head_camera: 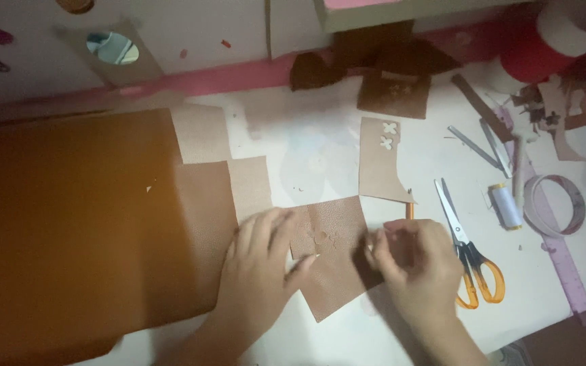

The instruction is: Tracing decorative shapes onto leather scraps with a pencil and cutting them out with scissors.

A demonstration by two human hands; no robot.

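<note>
1. Your counter [320, 146] is white and fills the whole view, with a pink edge along its far side.
2. A big orange-brown leather sheet [69, 224] covers the left part of the counter, and paler brown offcuts [205, 135] lie against its right edge.
3. The square brown leather piece [337, 254] lies near the middle, turned like a diamond, between your two hands.
4. Your left hand [259, 264] lies flat and spread wide on the left side of that piece, pressing it down and gripping nothing.
5. Your right hand [418, 261] is curled at the piece's right edge with fingertips pinched together. An orange pencil end [409, 211] shows just beyond it, but you cannot tell whether the hand holds it.
6. A tan strip with two white flower-shaped cutouts [379, 159] lies just beyond the square piece.
7. The orange-handled scissors [468, 251] lie just to the right of your right hand, blades pointing away from you.
8. A purple ruler [564, 261] runs along the right side, with a tape roll [555, 205] lying on it.
9. A white thread spool [506, 205] lies between the scissors and the tape roll.
</note>
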